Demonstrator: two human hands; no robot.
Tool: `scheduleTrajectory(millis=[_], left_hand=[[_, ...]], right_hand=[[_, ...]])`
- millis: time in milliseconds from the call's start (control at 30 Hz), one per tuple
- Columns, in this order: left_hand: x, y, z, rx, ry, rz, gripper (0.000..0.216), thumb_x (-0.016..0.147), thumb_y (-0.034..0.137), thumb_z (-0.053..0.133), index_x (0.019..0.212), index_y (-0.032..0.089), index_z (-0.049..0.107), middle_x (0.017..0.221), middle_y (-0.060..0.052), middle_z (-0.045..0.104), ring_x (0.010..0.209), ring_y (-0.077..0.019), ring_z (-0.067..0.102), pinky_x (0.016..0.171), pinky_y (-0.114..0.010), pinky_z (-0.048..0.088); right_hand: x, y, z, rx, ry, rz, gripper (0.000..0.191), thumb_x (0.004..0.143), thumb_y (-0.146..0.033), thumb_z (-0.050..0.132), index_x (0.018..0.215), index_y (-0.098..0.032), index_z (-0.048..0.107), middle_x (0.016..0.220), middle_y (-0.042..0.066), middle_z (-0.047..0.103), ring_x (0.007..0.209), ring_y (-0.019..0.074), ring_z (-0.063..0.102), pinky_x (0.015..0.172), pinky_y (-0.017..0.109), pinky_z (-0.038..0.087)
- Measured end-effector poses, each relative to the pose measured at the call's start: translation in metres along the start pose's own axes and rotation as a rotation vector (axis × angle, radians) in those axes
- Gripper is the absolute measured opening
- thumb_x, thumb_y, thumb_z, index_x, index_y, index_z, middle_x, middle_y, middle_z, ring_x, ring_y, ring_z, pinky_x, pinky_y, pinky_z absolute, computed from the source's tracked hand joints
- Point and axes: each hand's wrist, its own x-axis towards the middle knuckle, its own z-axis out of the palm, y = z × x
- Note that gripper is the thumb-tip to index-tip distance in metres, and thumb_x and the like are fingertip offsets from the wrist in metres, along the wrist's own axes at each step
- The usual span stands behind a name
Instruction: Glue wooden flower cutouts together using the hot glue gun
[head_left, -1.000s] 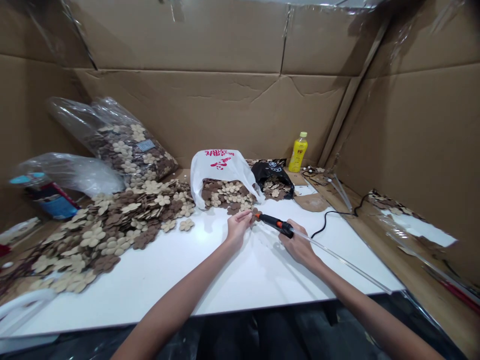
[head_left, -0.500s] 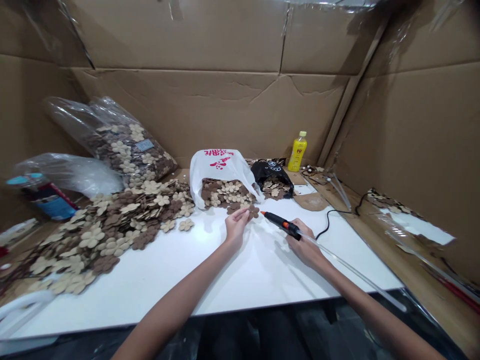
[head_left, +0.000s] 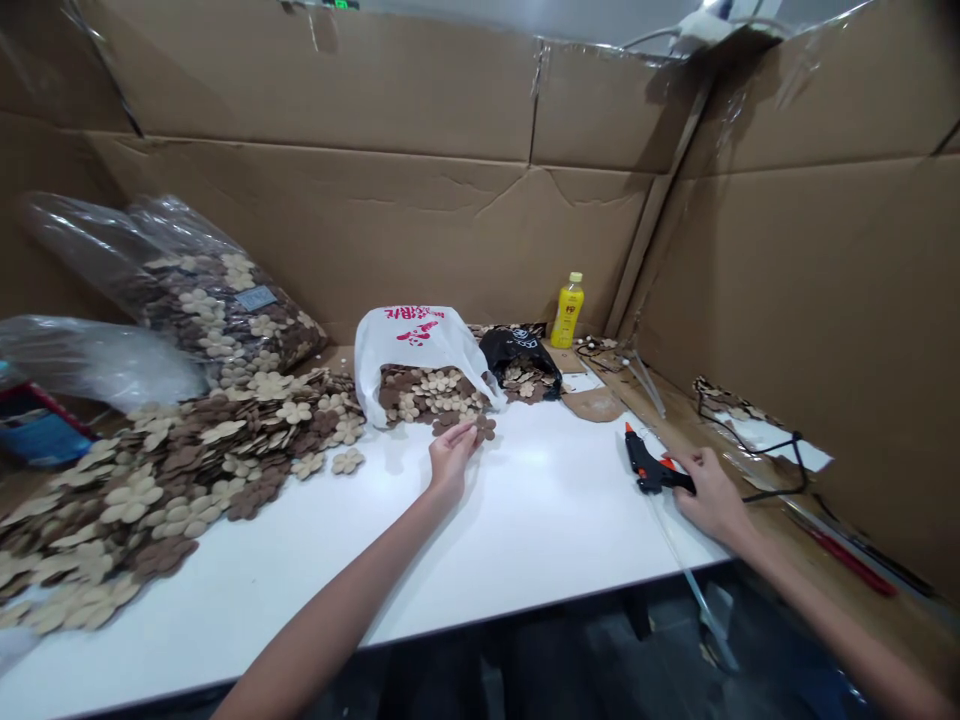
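Left hand (head_left: 452,455) forward, right hand (head_left: 709,495) outstretched

The right hand (head_left: 709,495) has carried the hot glue gun (head_left: 649,467) away from the brown flower piece (head_left: 484,428) at the left hand (head_left: 450,458), where its nozzle touched a second ago. It is now at the right edge of the white surface (head_left: 540,520), well apart from both. The gun now points its nozzle up and seems to be resting on the surface, with the fingers (head_left: 677,474) at its handle.
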Motion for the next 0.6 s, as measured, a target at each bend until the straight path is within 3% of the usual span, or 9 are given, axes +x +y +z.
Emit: scheduleTrajectory(millis=[133, 233, 333, 433, 600], left_hand=[[0.0, 0.0, 0.0, 0.013, -0.007, 0.004, 0.019, 0.061, 0.016, 0.072, 0.078, 0.011, 0.066, 0.083, -0.009, 0.068, 0.075, -0.015, 0.063, 0.079, -0.03, 0.048], [-0.001, -0.001, 0.0, 0.015, -0.023, 0.006, 0.022, 0.06, 0.018, 0.073, 0.079, 0.011, 0.067, 0.084, -0.01, 0.068, 0.074, -0.0152, 0.063, 0.078, -0.031, 0.048], [-0.003, -0.001, 0.0, 0.011, -0.047, 0.004, 0.024, 0.058, 0.02, 0.075, 0.079, 0.011, 0.067, 0.085, -0.011, 0.068, 0.074, -0.0159, 0.063, 0.077, -0.031, 0.048], [-0.006, 0.0, -0.001, 0.02, -0.053, 0.002, 0.024, 0.057, 0.019, 0.075, 0.079, 0.011, 0.067, 0.085, -0.011, 0.068, 0.072, -0.0157, 0.063, 0.075, -0.031, 0.048], [-0.01, 0.002, -0.002, 0.038, -0.054, 0.0, 0.021, 0.059, 0.017, 0.074, 0.078, 0.01, 0.067, 0.08, -0.011, 0.068, 0.066, -0.0151, 0.062, 0.07, -0.03, 0.048]], right_hand=[[0.004, -0.004, 0.002, -0.012, 0.043, -0.052, 0.049, 0.063, -0.01, 0.043, 0.109, -0.014, 0.057, 0.104, 0.013, 0.042, 0.091, 0.0247, 0.053, 0.079, 0.037, 0.043], [0.018, -0.027, -0.004, 0.06, 0.102, -0.093, 0.05, 0.064, -0.009, 0.043, 0.112, -0.014, 0.054, 0.112, 0.016, 0.041, 0.096, 0.0277, 0.05, 0.079, 0.039, 0.043], [0.048, -0.074, -0.003, 0.223, 0.082, -0.22, 0.046, 0.067, -0.008, 0.041, 0.111, -0.014, 0.054, 0.107, 0.014, 0.047, 0.096, 0.0245, 0.051, 0.082, 0.036, 0.042], [0.09, -0.133, 0.012, 0.339, -0.044, -0.352, 0.041, 0.072, -0.008, 0.04, 0.109, -0.015, 0.055, 0.102, 0.01, 0.052, 0.095, 0.0205, 0.051, 0.085, 0.032, 0.04], [0.156, -0.209, 0.052, 0.276, -0.193, -0.107, 0.029, 0.08, -0.018, 0.043, 0.103, -0.013, 0.06, 0.103, 0.012, 0.054, 0.096, 0.0198, 0.052, 0.083, 0.028, 0.038]])
